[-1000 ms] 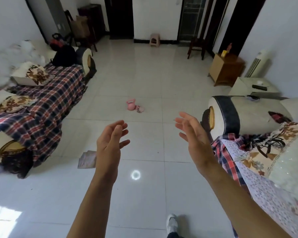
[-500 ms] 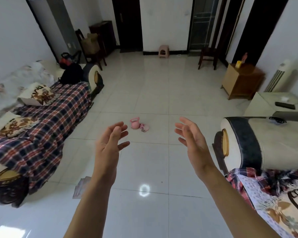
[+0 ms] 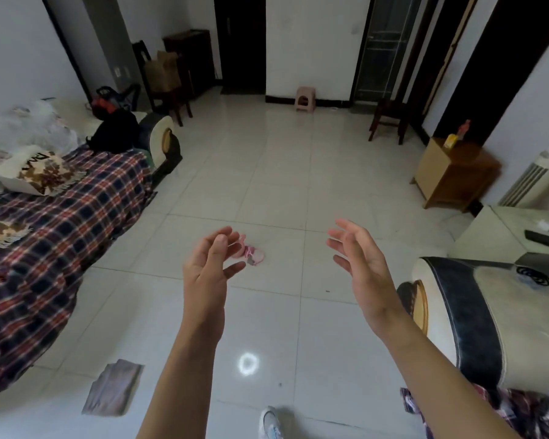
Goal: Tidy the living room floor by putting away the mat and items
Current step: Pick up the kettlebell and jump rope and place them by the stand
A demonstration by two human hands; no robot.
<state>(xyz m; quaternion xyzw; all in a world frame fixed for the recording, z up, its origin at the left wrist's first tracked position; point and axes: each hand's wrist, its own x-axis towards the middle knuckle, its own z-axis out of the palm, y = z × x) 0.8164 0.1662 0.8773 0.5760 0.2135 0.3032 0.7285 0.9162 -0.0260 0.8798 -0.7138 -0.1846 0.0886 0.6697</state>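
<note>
We hold both hands out over the tiled floor (image 3: 267,172), and neither holds anything. Our left hand (image 3: 208,267) has its fingers loosely curled; our right hand (image 3: 358,264) is spread, its fingers relaxed. Small pink items (image 3: 253,254) lie just beyond the left hand's fingertips, partly hidden by them. A folded grey cloth (image 3: 113,388) lies flat below and left of our left forearm, near the plaid-covered sofa (image 3: 54,223).
</note>
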